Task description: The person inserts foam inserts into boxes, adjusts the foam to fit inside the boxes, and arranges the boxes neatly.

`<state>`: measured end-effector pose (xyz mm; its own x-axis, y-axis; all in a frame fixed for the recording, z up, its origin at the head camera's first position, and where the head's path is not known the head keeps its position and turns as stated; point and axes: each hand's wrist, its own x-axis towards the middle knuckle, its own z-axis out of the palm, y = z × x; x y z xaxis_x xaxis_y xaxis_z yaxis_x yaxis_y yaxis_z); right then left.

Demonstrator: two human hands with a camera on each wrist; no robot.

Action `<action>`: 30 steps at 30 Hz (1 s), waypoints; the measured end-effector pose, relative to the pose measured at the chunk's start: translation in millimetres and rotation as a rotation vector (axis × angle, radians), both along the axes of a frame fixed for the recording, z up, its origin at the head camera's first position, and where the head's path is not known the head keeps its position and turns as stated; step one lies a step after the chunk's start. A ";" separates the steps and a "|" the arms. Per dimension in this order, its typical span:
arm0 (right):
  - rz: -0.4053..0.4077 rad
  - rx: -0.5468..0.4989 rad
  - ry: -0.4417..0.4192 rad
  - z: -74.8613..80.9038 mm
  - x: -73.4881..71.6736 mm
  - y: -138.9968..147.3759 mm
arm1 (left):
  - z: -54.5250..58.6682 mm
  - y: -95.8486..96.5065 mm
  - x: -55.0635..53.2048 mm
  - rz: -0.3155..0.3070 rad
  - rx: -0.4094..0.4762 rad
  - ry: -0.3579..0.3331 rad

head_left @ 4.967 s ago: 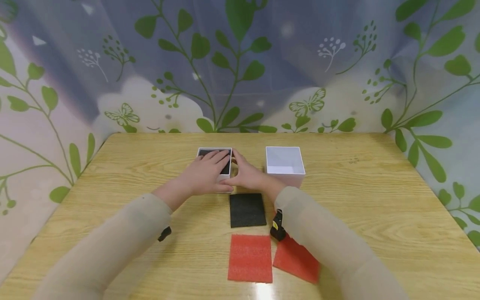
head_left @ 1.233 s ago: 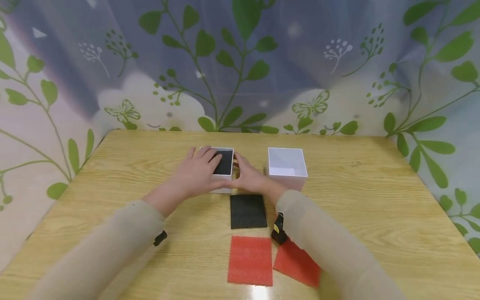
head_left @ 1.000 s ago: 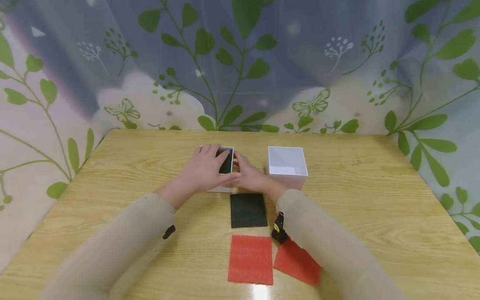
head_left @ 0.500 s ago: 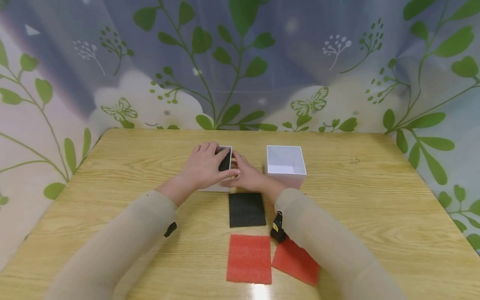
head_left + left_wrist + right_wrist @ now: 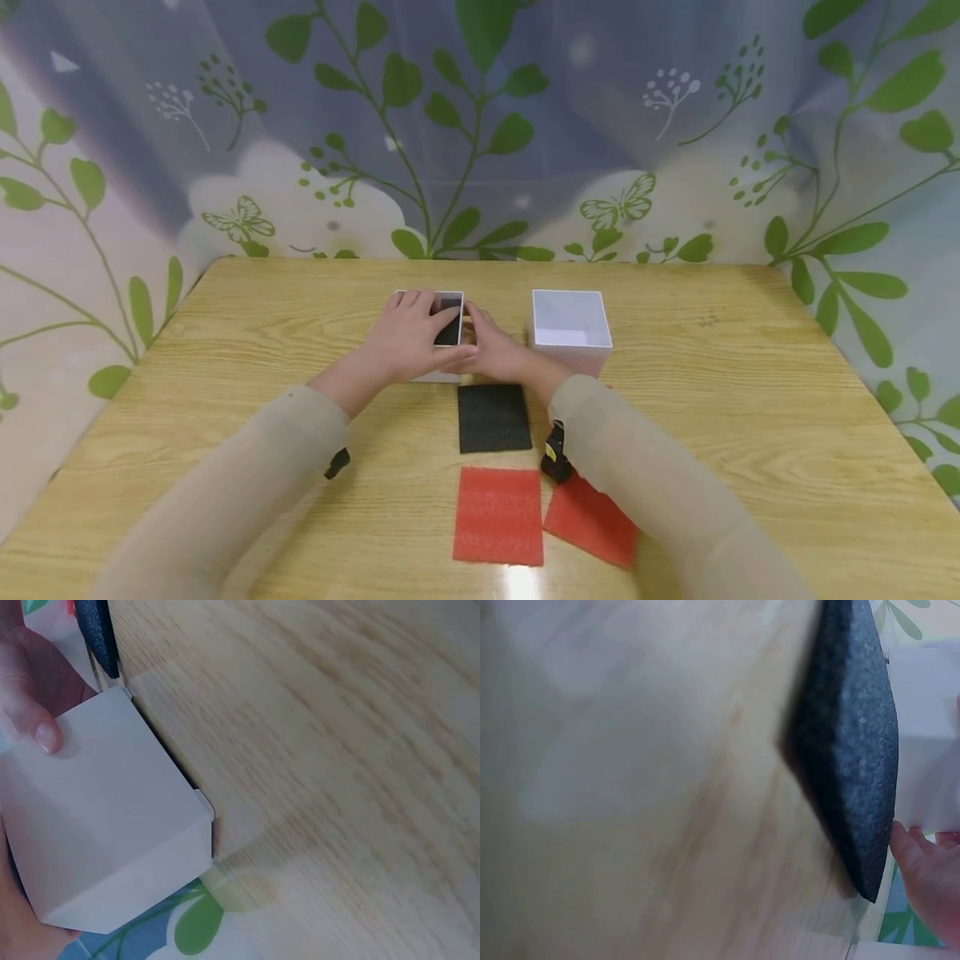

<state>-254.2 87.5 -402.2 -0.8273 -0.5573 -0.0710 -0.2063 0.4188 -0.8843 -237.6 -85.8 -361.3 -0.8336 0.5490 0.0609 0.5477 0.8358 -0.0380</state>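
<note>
A white box [image 5: 435, 377] stands at the back left of the table, with black foam [image 5: 450, 323] showing inside it. My left hand [image 5: 405, 337] lies over its top, covering the left part of the opening, and its index finger reaches onto the foam. Where its other fingertips end is hidden. My right hand [image 5: 498, 350] grips the same box from the right; in the left wrist view its thumb [image 5: 46, 735] lies on the white wall. Another black foam square [image 5: 495, 418] lies just in front of the box, large in the right wrist view.
A second white box [image 5: 572, 321], open on top, stands to the right. Two red squares [image 5: 498, 517] lie toward the near edge, the right one [image 5: 592, 521] partly under my right forearm. A printed curtain [image 5: 525, 167] hangs behind the wooden table [image 5: 750, 375].
My left hand lay flatter over the foam, drew back left around 1.2 s ago, then moved right over the opening again. My right hand has kept its grip on the box.
</note>
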 end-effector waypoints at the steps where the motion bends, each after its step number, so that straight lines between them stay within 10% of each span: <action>1: -0.003 0.002 0.007 -0.2 -0.4 -0.2 | -0.3 -0.9 0.2 -0.009 0.009 0.004; 12: -0.018 0.045 0.045 -0.2 -2.4 -3.7 | -8.8 -16.0 13.5 -0.234 0.282 0.197; 30: -0.041 0.042 0.048 2.4 0.7 -6.8 | -9.5 -27.5 26.2 -0.230 0.353 0.289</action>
